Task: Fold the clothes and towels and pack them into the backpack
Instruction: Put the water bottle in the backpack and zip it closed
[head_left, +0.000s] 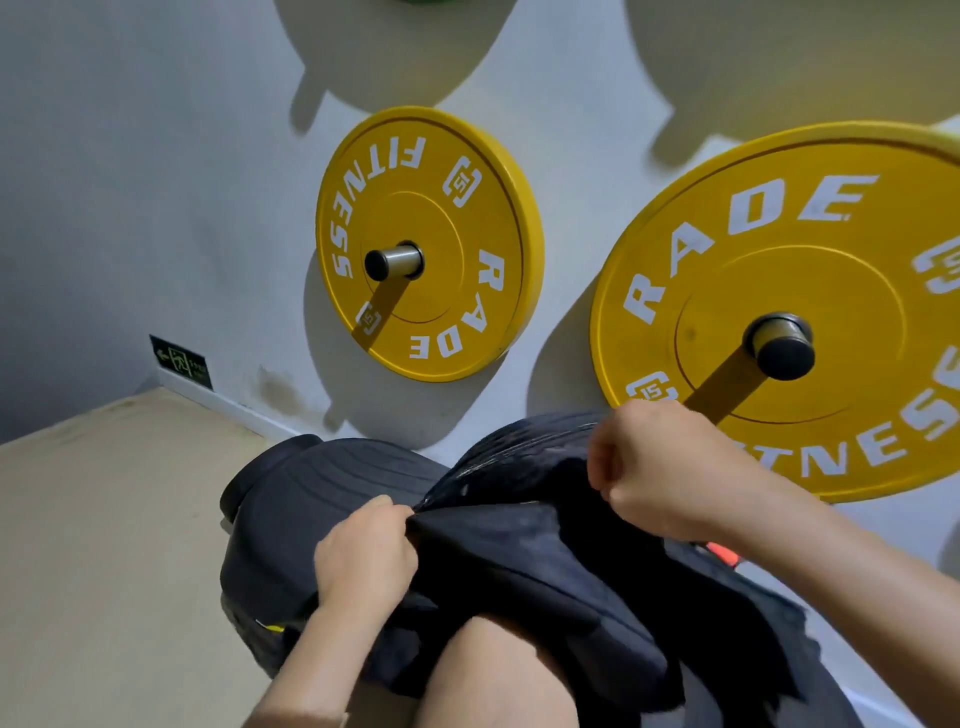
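The left hand (366, 556) is being clamped on a gathered edge of the dark garment (545, 561), with thumb and fingers pinching the cloth into a small peak. The right hand (660, 467) is being held as a fist at the garment's upper edge and is apparently closed on it, though the pinch itself is being hidden by the knuckles. Between the two grips the cloth is being stretched a little and is being draped down over a bare knee (493, 675), with its lower part hanging in loose folds. The fabric is being judged thin, soft and light, with no stiffness of its own. It is likely to sag wherever it is not being supported, so it is best taken at the corners or along a hem, with the hands well apart, so that a straight fold line is being formed. Just beside the left hand, and partly under the garment, a black ribbed shell with a small yellow tag, taken to be the backpack (311, 499), is being rested near the wall on the tan floor (104, 545). Whether its opening is being offered cannot be told. Something orange (727, 556) is being glimpsed under the right forearm. A smaller yellow weight plate (467, 291) and a larger plate (779, 249) are being carried on wall pegs above.
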